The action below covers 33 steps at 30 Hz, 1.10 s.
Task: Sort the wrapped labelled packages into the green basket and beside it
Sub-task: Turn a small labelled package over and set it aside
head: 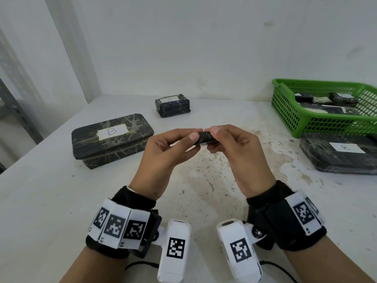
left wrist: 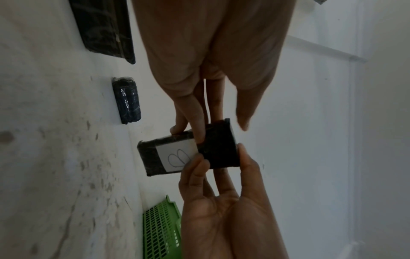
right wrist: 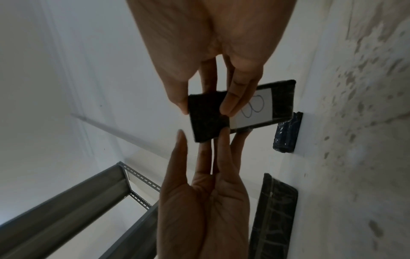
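Observation:
Above the middle of the table, a small black wrapped package (head: 205,137) with a white "B" label (left wrist: 175,156) is held in the air. My right hand (head: 214,138) pinches it, thumb on one edge and fingers across the labelled face (right wrist: 230,105). My left hand (head: 190,142) meets it from the other side. Its fingers (left wrist: 198,133) lie straight against the package, and in both wrist views its thumb stands just off it. The green basket (head: 285,103) sits at the far right with several dark packages inside.
A large "B" package (head: 112,141) lies left of my hands. A small "A" package (head: 172,107) sits near the back wall. Another "B" package (head: 342,154) rests in front of the basket. Grey metal shelving (head: 12,111) stands past the table's left edge.

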Each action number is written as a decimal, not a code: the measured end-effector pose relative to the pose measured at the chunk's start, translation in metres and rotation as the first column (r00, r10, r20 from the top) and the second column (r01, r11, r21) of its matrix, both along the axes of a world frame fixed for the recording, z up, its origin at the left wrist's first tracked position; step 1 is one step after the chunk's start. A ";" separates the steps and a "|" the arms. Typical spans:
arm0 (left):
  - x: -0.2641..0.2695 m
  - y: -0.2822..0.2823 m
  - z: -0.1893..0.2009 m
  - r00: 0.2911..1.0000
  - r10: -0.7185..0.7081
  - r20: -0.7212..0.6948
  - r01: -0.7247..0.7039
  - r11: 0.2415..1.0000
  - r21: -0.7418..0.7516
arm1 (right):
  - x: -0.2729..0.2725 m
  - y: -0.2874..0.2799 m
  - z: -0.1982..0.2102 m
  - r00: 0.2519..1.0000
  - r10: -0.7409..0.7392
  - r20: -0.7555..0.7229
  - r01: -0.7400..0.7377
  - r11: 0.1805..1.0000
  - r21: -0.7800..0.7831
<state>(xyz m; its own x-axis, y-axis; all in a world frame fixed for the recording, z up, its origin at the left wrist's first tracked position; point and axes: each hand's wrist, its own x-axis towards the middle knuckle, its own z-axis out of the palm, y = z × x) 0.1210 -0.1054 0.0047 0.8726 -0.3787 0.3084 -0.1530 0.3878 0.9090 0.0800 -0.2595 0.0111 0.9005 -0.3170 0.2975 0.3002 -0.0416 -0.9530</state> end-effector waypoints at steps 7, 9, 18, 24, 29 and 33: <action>0.001 0.001 -0.001 1.000 -0.006 0.005 0.006 1.000 0.019 | -0.003 0.002 0.001 0.999 0.028 -0.024 -0.028 0.999 -0.020; 0.000 0.001 -0.002 0.998 -0.060 0.005 0.059 0.998 0.025 | -0.003 0.000 0.001 1.000 -0.011 -0.016 0.011 1.000 -0.011; 0.001 0.001 -0.002 1.000 -0.029 -0.006 0.029 0.999 0.029 | -0.003 0.001 0.001 0.999 0.032 -0.026 -0.031 0.999 0.016; 0.004 0.001 -0.003 1.000 -0.016 -0.016 0.018 0.994 0.105 | -0.001 -0.002 0.002 0.996 0.032 -0.083 -0.029 0.999 0.033; 0.005 0.002 0.003 0.976 0.052 -0.213 -0.072 0.993 -0.089 | 0.000 -0.018 0.006 0.986 -0.004 -0.167 0.007 1.000 0.021; 0.009 0.006 0.006 0.948 -0.006 -0.320 -0.063 0.977 -0.205 | 0.006 -0.042 0.002 0.957 -0.039 -0.288 0.014 0.996 -0.088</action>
